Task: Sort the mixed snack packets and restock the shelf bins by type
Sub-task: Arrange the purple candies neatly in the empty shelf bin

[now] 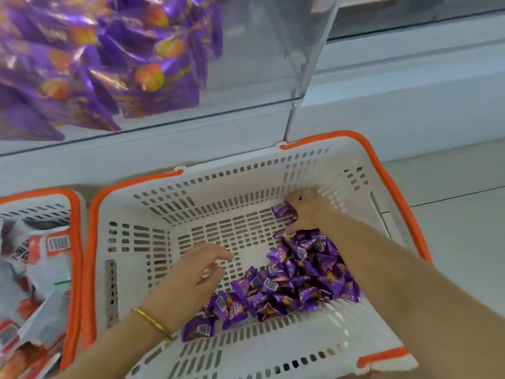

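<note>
Two risks stood out. The right hand (306, 212) was deep in the far right corner of the white basket (246, 170), its grip curled round a few purple packets (300, 280) at the top of the heap. The foil looked slick, so a handful taken too full could shed a packet on the lift to the shelf. A dropped one might land on the floor (451, 228) or in the neighbouring basket (73, 242), undoing the sort. The basket's slotted walls were a second snag: a packet corner could catch in a slot as the hand came up. How firmly the packets were held I could not tell, since motion blur and the hand's own back hid the fingertips.

The left hand (196, 272), with a gold bangle (151, 321) at the wrist, hovered over the bare middle of the basket floor. Its grip was slack, fingers loosely spread and holding nothing. It sat just beside the near end of the heap, well placed to gather strays.

As for the containers, the white basket held only purple packets, piled along its right side and trailing toward the near wall. The neighbouring basket, orange-rimmed like the first and touching it on the left, held red-and-white packets (41, 255). Above both was the clear shelf bin (246, 64), already part-filled at its left with matching purple stock (109, 64) — the likely destination.
</note>
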A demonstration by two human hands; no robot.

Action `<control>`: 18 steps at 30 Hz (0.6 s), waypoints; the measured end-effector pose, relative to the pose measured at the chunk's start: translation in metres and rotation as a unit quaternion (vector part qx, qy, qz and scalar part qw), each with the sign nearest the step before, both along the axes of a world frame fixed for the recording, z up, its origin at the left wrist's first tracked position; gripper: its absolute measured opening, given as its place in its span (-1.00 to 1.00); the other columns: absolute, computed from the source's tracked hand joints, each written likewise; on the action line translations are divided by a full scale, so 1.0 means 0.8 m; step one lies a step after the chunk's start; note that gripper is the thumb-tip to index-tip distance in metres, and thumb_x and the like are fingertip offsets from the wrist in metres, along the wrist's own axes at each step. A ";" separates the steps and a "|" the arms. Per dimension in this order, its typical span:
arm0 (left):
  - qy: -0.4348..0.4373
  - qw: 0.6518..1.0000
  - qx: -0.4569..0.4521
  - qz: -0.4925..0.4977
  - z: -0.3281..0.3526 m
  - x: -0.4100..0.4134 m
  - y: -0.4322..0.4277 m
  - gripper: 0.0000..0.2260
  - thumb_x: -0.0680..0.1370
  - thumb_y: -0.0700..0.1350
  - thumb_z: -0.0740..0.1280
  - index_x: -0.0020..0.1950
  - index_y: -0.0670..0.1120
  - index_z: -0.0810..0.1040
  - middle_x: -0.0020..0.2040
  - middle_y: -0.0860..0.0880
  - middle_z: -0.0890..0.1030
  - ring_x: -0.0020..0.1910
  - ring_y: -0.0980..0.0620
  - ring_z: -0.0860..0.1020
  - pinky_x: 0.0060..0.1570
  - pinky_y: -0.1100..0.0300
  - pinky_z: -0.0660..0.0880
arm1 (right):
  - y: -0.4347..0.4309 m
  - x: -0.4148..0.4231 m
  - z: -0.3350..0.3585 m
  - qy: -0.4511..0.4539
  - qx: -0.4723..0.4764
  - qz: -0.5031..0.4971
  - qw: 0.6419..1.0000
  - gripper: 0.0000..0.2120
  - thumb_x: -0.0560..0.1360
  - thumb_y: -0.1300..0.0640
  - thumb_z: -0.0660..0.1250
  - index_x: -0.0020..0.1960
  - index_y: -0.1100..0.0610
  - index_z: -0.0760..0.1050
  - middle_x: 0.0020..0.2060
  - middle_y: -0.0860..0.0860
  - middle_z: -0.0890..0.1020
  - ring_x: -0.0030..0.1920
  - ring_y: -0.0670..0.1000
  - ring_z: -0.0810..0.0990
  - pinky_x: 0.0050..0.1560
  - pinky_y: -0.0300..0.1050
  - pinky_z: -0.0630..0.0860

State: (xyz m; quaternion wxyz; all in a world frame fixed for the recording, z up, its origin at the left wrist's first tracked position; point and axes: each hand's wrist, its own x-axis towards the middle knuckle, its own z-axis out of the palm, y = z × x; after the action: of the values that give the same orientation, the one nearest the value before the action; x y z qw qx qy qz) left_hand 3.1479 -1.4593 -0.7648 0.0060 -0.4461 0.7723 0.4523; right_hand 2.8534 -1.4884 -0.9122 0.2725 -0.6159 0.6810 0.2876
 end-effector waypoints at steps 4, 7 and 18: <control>-0.020 1.000 0.015 -0.008 -0.007 -0.015 -0.005 -0.79 0.61 -0.10 0.17 0.17 0.17 0.45 0.15 0.26 0.41 0.11 0.34 0.40 0.06 0.53 0.32 | 0.007 0.012 -0.012 0.007 0.028 -0.069 0.997 -0.05 0.29 -0.33 0.41 0.52 -0.07 0.04 0.50 0.20 -0.02 0.43 0.38 0.10 0.31 0.29 0.34; -0.020 0.999 0.019 -0.020 -0.006 -0.021 -0.004 -0.78 0.62 -0.09 0.15 0.22 0.13 0.44 0.17 0.21 0.42 0.09 0.35 0.39 0.02 0.56 0.31 | 0.021 0.029 -0.010 -0.013 -0.010 -0.048 0.999 -0.31 0.41 -0.22 0.37 0.45 -0.05 0.22 0.40 0.18 0.18 0.33 0.32 0.27 0.20 0.21 0.46; -0.011 0.997 0.063 0.039 0.006 0.020 0.008 -0.80 0.61 -0.10 0.19 0.22 0.08 0.46 0.25 0.12 0.41 0.16 0.16 0.46 0.18 0.27 0.40 | 0.045 0.106 0.051 -0.206 -0.094 -0.046 0.973 -0.81 0.40 0.21 0.45 0.01 0.09 0.65 0.01 -0.01 0.50 -0.06 -0.05 0.51 -0.02 -0.13 0.44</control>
State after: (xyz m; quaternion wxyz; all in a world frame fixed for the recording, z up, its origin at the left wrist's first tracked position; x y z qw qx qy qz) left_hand 3.1638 -1.4527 -0.7602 0.0250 -0.4800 0.7238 0.4951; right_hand 2.9381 -1.4524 -0.8717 0.3611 -0.6525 0.6618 0.0760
